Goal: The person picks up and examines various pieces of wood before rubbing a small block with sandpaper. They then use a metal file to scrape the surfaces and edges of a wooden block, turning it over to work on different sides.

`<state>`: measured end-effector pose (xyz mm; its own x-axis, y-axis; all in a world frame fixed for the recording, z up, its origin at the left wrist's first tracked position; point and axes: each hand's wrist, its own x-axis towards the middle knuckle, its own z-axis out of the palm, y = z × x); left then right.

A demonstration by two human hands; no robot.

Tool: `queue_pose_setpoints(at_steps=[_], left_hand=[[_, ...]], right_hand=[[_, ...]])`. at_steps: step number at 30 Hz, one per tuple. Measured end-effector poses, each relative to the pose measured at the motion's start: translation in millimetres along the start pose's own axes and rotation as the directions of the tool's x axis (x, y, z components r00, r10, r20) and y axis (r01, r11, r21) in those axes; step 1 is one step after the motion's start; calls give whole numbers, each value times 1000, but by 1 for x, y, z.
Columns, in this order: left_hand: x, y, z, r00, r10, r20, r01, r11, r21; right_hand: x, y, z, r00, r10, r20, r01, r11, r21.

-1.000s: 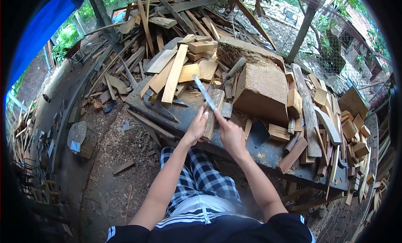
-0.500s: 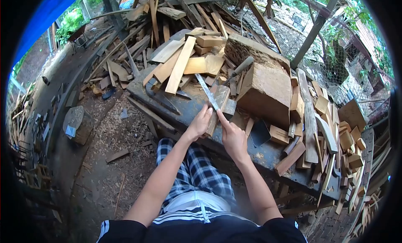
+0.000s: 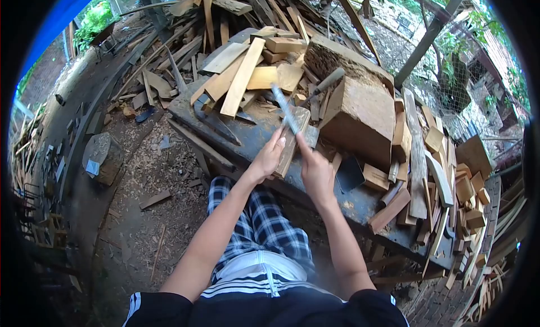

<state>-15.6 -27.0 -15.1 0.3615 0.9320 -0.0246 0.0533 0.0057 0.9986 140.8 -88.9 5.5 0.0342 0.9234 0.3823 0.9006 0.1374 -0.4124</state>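
Near the front edge of the bench, a rectangular wooden block [image 3: 291, 151] lies slanted away from me. My left hand [image 3: 268, 160] is closed on the near left side of this block, steadying it. Gripped in my right hand [image 3: 316, 173] is a flat, silvery metal file [image 3: 285, 108], its blade crossing the block's upper face and pointing to the far left. Motion blurs the blade, and its handle is mostly hidden by my fingers. Just beyond the block, a tool with a grey handle [image 3: 331, 79] rests among the offcuts.
A large wooden block [image 3: 360, 116] stands on the bench [image 3: 354, 206] right of my work. Loose boards [image 3: 242, 79] are heaped at its far left, and many offcuts [image 3: 433, 138] crowd the right end. A dark flat object [image 3: 350, 174] lies near my right hand.
The file has shifted away from me and slightly right across the block, with my right hand following. My left hand stays on the block. The view has moved slightly.
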Motion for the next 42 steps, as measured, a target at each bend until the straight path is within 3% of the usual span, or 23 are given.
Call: queue_pose_setpoints(at_steps=[3, 5, 7, 9, 10, 14, 15, 17, 19, 21, 22, 23, 24, 25, 27, 29, 31, 35, 37, 39, 40, 42], left_hand=[[-7, 8, 4, 999, -40, 9, 40, 999, -10], [-6, 13, -1, 1000, -24, -3, 24, 999, -23], [-11, 8, -8, 999, 27, 31, -29, 997, 72], [-8, -3, -15, 998, 54, 31, -57, 994, 94], [-8, -2, -15, 997, 52, 48, -57, 993, 106], [-9, 5, -21, 987, 64, 146, -83, 988, 131], [-11, 14, -22, 979, 71, 192, -103, 981, 163], [-21, 28, -25, 967, 101, 235, -152, 966, 210], [-26, 46, -28, 931, -50, 362, -4, 989, 148], [-26, 48, -38, 921, -63, 385, 49, 998, 47], [-28, 49, -45, 901, -88, 425, 228, 929, -291], [-29, 50, -54, 876, -96, 473, 389, 720, -574], [-21, 32, -66, 801, 120, 587, 418, 590, -691], [-23, 32, -57, 795, 122, 594, 421, 593, -686], [-32, 28, -24, 977, 82, 198, 150, 397, -906], [-35, 28, 16, 992, -19, 122, 88, 801, -592], [-33, 35, 24, 996, -2, 88, 64, 704, -707], [-17, 31, 4, 981, -73, 177, 173, 738, -652], [-15, 44, -6, 936, -243, 257, 322, 885, -336], [-13, 31, -7, 912, -274, 305, 378, 851, -364], [-16, 24, -5, 904, -287, 318, 415, 769, -486], [-20, 15, 2, 887, -346, 306, 460, 617, -638]], right_hand=[[53, -1, -20, 924, 332, 187, -340, 940, 10], [76, 23, -9, 904, 366, 220, -378, 926, 15], [76, 43, 3, 936, 324, 142, -344, 925, 161], [74, 44, 5, 956, 293, 19, -271, 853, 446], [73, 46, 6, 965, 261, -15, -224, 856, 465], [71, 46, -3, 938, 289, 191, -347, 781, 520], [73, 47, -1, 940, 290, 182, -342, 781, 522], [70, 49, 7, 964, 230, 133, -247, 595, 765], [59, 36, -14, 946, 227, 232, -323, 598, 734], [51, 24, -38, 890, 224, 397, -446, 608, 657], [47, 25, -26, 952, 188, 240, -304, 531, 791], [38, 32, -23, 953, 195, 231, -301, 532, 792], [28, 23, -33, 898, 306, 316, -407, 306, 861], [20, 14, -39, 824, 383, 418, -472, 55, 880], [8, -10, -33, 782, 500, 371, -425, -8, 905], [-14, -47, -23, 790, 514, 334, -386, -6, 922], [-28, -66, -24, 813, 473, 341, -385, -4, 923], [-43, -38, -27, 807, 421, 415, -498, 107, 860], [-42, -11, -14, 874, 418, 249, -406, 347, 846], [-34, 12, -19, 910, 364, 197, -388, 581, 716], [-27, 15, -20, 935, 335, 118, -341, 752, 564], [-13, 10, -25, 956, 287, 67, -280, 814, 509]])
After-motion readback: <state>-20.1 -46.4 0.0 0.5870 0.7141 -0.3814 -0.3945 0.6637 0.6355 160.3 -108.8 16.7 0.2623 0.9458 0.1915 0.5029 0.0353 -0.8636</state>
